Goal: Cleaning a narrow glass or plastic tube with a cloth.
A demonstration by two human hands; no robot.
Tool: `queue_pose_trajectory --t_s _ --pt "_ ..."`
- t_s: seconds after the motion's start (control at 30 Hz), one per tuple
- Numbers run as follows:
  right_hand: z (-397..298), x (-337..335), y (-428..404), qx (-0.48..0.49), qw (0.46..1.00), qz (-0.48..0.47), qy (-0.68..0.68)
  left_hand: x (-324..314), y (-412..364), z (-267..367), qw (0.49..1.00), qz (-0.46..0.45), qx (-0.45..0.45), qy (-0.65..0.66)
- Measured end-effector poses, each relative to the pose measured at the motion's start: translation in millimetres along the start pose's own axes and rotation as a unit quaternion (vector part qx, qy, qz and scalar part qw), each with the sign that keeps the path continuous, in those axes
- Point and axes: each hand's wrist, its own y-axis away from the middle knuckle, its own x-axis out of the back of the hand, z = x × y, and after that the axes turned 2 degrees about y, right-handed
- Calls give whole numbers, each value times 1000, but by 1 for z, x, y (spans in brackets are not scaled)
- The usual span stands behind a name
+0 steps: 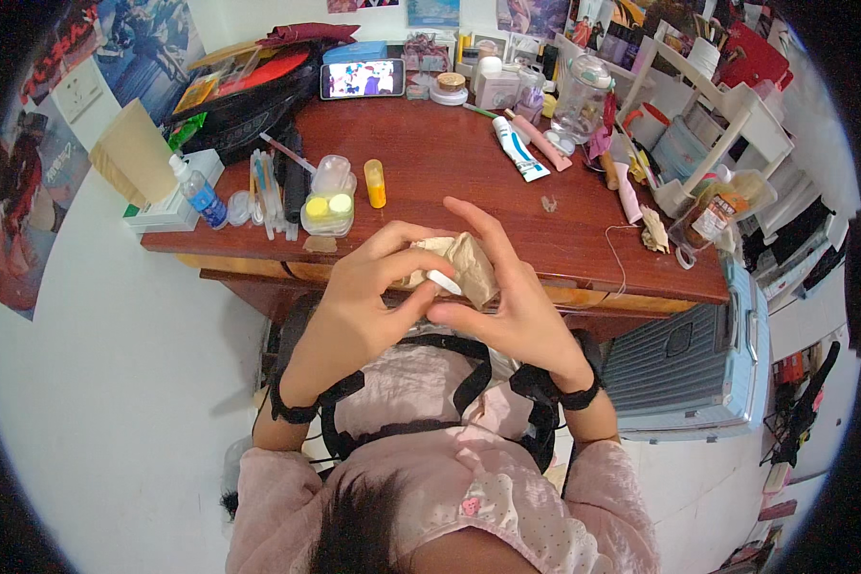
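My left hand (373, 287) pinches a small white stick-like piece (444, 282) between its thumb and index finger. My right hand (520, 294) is close beside it, with the index finger raised and apart from the thumb. The right thumb tip lies just below the white piece. A crumpled sheet of tan tissue paper (473, 269) is between both hands, at the desk's front edge. Which hand holds the paper is hidden. On the desk beyond stand a yellow-capped small tube (375, 184) and a clear contact lens case (328, 208) with yellow and white lids.
The wooden desk (430, 154) carries a phone (362, 79) with its screen lit. Toothpaste (520, 149), a clear bottle (581, 100) and a white shelf (732, 136) stand right. Left are a blue-labelled bottle (201, 194) and cotton swabs (264, 183). A blue suitcase (689, 359) stands below right.
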Motion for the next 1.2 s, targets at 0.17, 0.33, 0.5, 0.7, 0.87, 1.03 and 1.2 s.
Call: queue_pose_trajectory --t_s 0.17,0.33,0.5,0.7,0.87,1.03,1.2 --pt "2 11 -4 -91 994 23 -48 14 1 -11 998 28 -53 -19" --pt "7 22 -3 -94 992 66 -46 28 2 -15 997 22 48 52" --pt "6 30 -4 -114 991 39 -61 34 -1 -16 995 1 61 74" --pt "16 29 -6 -107 979 165 -58 29 -3 -25 995 86 -13 43" --pt "10 11 -1 -79 985 151 -8 8 2 -16 986 24 77 147" --pt "-6 -1 1 41 999 -11 31 -6 -1 -14 995 3 52 88" --pt "4 -3 -2 -30 987 55 -149 -11 0 -22 988 77 37 132"
